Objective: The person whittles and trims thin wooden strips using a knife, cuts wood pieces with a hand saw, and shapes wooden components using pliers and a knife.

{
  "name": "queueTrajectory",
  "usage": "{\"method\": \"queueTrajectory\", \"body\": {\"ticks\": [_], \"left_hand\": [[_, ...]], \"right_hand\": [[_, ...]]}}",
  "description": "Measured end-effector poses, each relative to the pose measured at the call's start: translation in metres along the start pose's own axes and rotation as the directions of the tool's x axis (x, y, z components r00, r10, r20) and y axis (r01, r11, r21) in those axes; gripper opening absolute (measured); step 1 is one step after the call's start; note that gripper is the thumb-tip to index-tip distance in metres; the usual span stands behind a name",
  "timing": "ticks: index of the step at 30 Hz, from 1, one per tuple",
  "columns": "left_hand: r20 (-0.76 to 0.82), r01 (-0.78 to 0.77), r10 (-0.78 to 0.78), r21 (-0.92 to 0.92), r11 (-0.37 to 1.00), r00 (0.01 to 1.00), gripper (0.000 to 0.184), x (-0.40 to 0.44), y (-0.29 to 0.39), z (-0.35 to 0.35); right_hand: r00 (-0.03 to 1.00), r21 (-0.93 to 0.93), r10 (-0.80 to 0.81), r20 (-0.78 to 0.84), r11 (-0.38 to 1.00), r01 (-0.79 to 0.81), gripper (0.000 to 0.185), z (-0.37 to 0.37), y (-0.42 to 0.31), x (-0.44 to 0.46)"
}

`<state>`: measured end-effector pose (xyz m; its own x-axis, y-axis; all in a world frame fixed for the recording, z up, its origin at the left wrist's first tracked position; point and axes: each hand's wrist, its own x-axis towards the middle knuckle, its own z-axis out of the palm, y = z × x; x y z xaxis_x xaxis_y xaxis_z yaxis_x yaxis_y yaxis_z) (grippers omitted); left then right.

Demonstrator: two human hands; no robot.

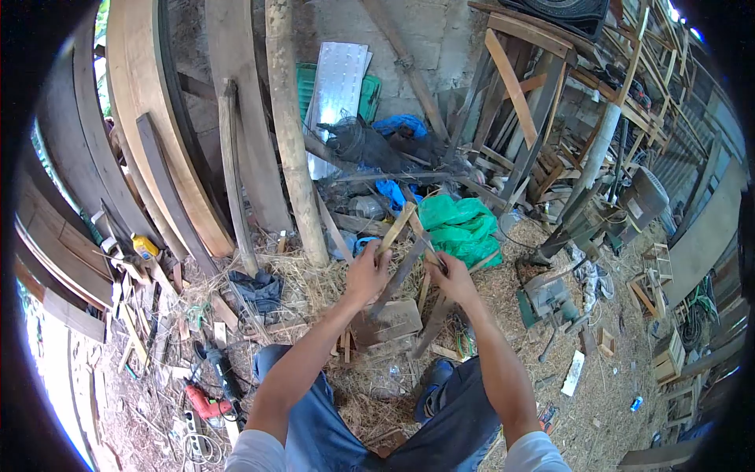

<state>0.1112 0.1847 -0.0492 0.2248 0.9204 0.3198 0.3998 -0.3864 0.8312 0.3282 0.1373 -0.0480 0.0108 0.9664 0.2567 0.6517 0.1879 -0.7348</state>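
My left hand is closed around a short light wooden strip that slants up to the right. In my right hand is a second thin wooden strip, slanting up to the left. The upper ends of the strips come close together; whether they touch I cannot tell. Below and between my hands stands a wooden block with dark boards leaning around it. A crumpled green plastic sheet lies just beyond my right hand.
A red power tool rests on the shavings at lower left, beside a yellow bottle farther up. A metal vise-like machine stands at right. Tall planks and a pole lean upright at left. Offcuts and straw cover the ground.
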Motion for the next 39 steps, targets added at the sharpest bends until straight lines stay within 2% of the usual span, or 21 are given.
{"method": "queueTrajectory", "body": {"ticks": [2, 3, 7, 9, 13, 15, 16, 18, 20, 22, 24, 26, 28, 29, 31, 32, 34, 35, 36, 38, 39], "left_hand": [[-0.079, -0.115, 0.14, 0.264, 0.958, 0.987, 0.026, -0.001, 0.005, -0.003], [-0.062, -0.114, 0.142, 0.324, 0.939, 0.988, 0.026, 0.0, 0.009, -0.005], [-0.025, -0.027, 0.044, 0.456, 0.889, 0.999, 0.022, 0.008, 0.002, 0.0], [0.058, -0.005, -0.022, 0.433, 0.902, 0.998, 0.023, 0.011, -0.004, -0.004], [0.151, 0.028, -0.086, 0.347, 0.937, 0.985, 0.026, 0.023, -0.01, -0.028], [0.296, -0.183, 0.116, 0.212, 0.96, 0.948, 0.033, 0.028, -0.03, -0.059], [0.294, -0.182, 0.114, 0.215, 0.96, 0.949, 0.033, 0.027, -0.033, -0.071], [0.279, -0.031, -0.02, 0.176, 0.984, 0.96, 0.035, 0.021, -0.035, -0.091], [0.306, -0.008, -0.044, 0.167, 0.986, 0.951, 0.033, 0.021, -0.045, -0.087], [0.395, 0.188, -0.179, 0.016, 0.982, 0.901, 0.03, 0.021, -0.049, -0.075], [0.377, 0.178, -0.154, -0.032, 0.983, 0.913, 0.029, 0.02, -0.05, -0.058], [0.338, 0.161, -0.126, -0.076, 0.984, 0.933, 0.029, 0.027, -0.051, -0.049], [0.372, 0.224, -0.127, -0.231, 0.947, 0.919, 0.029, 0.032, -0.065, -0.04], [0.36, 0.217, -0.124, -0.232, 0.948, 0.925, 0.031, 0.034, -0.069, -0.036], [0.399, 0.282, -0.17, -0.239, 0.929, 0.901, 0.031, 0.033, -0.064, -0.036], [0.437, 0.328, -0.195, -0.254, 0.91, 0.878, 0.031, 0.032, -0.058, -0.035], [0.483, 0.395, -0.218, -0.301, 0.868, 0.848, 0.03, 0.025, -0.044, -0.033], [0.52, 0.352, -0.19, -0.234, 0.906, 0.833, 0.029, 0.023, -0.042, -0.032], [0.56, 0.304, -0.163, -0.168, 0.938, 0.813, 0.028, 0.02, -0.042, -0.03], [0.623, 0.301, -0.126, -0.185, 0.936, 0.772, 0.028, 0.016, -0.043, -0.028], [0.656, 0.314, -0.125, -0.179, 0.932, 0.744, 0.027, 0.013, -0.043, -0.029]], "right_hand": [[0.999, -0.096, -0.003, -0.047, 0.995, -0.001, 0.026, -0.008, -0.025, -0.002], [0.995, -0.192, -0.012, -0.097, 0.981, -0.006, 0.019, -0.009, -0.034, -0.003], [0.98, -0.287, -0.057, -0.189, 0.958, 0.0, 0.016, 0.002, -0.029, -0.001], [0.972, -0.402, -0.086, -0.22, 0.915, -0.01, 0.018, 0.006, -0.027, 0.001], [0.975, -0.448, -0.086, -0.203, 0.894, -0.015, 0.015, -0.002, -0.016, 0.002], [0.951, -0.592, -0.283, -0.125, 0.79, 0.157, 0.011, -0.025, 0.003, 0.004], [0.95, -0.604, -0.266, -0.165, 0.788, 0.115, 0.009, -0.037, 0.016, 0.0], [0.948, -0.608, -0.243, -0.204, 0.791, 0.073, 0.007, -0.049, 0.037, -0.004], [0.978, -0.706, -0.053, -0.202, 0.7, -0.108, 0.008, -0.052, 0.054, -0.013], [0.979, -0.689, -0.076, -0.189, 0.721, -0.077, 0.01, -0.041, 0.073, -0.015], [0.987, -0.774, 0.142, -0.075, 0.615, -0.148, 0.011, -0.028, 0.088, -0.008], [0.993, -0.762, 0.075, -0.088, 0.637, -0.116, 0.018, -0.02, 0.095, 0.002], [0.901, -0.691, -0.207, -0.381, 0.711, -0.129, 0.031, -0.007, 0.084, 0.019], [0.909, -0.687, -0.197, -0.369, 0.716, -0.124, 0.031, -0.003, 0.076, 0.023], [0.946, -0.512, -0.028, -0.324, 0.846, -0.151, 0.039, 0.004, 0.051, 0.031], [0.949, -0.508, -0.021, -0.315, 0.848, -0.15, 0.039, 0.012, 0.051, 0.037], [0.97, -0.178, -0.081, -0.23, 0.983, 0.04, 0.037, 0.028, 0.037, 0.041], [0.971, 0.071, 0.192, -0.141, 0.981, -0.183, 0.037, 0.032, 0.022, 0.038], [0.971, 0.074, 0.199, -0.134, 0.979, -0.191, 0.037, 0.043, 0.026, 0.039], [0.991, 0.443, 0.115, -0.063, 0.893, -0.075, 0.037, 0.065, 0.037, 0.042], [0.968, 0.423, 0.25, 0.029, 0.874, -0.239, 0.031, 0.055, 0.016, 0.038]]}}
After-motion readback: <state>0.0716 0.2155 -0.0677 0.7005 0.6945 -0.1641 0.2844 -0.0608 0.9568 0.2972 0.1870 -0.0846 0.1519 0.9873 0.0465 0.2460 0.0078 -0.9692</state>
